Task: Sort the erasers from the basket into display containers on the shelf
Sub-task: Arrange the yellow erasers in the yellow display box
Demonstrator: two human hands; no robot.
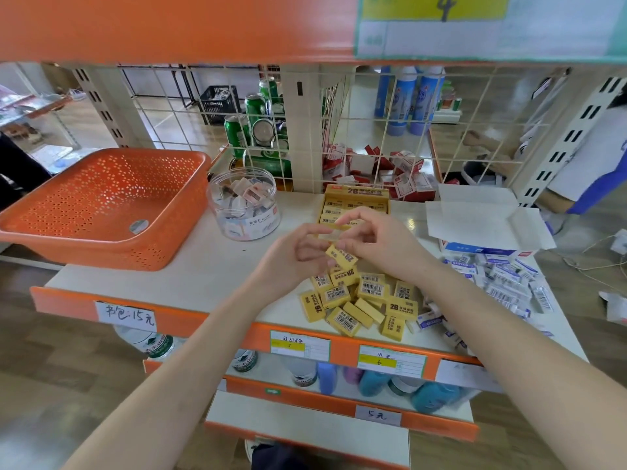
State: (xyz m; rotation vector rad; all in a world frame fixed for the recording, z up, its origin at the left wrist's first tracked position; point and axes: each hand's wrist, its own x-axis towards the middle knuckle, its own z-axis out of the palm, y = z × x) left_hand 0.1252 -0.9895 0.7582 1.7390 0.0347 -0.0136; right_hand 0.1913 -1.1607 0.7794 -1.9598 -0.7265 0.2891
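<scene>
Yellow eraser sits pinched between both hands, left hand and right hand close together with fingers curled on it, just in front of the yellow display box. Below them the loose yellow pile lies at the shelf's front edge; a forearm could likely sweep some off. The white erasers touch that pile towards the right edge, so mixing is a risk. The orange basket stands at the left edge.
</scene>
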